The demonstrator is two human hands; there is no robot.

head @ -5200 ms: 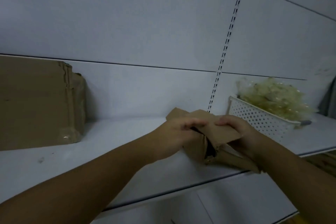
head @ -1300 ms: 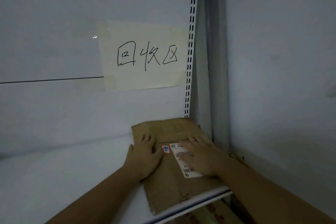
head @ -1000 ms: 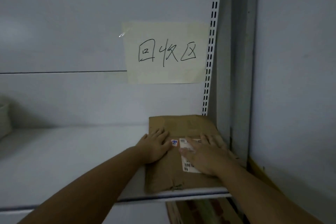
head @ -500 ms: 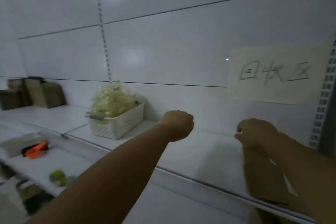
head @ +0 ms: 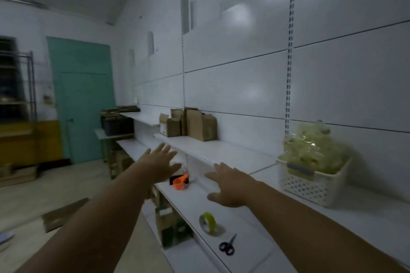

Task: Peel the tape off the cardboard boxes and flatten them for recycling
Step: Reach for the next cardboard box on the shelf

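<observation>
Left hand (head: 158,162) and right hand (head: 228,186) are held spread, empty; cardboard boxes (head: 190,125) stood together on the shelf (head: 221,150) may be toppled if one is yanked

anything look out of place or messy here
One flat cardboard sheet lies alone on the floor. The white basket is heaped above its rim with crumpled pale material. The cardboard boxes on the upper shelf stand unflattened.
</observation>
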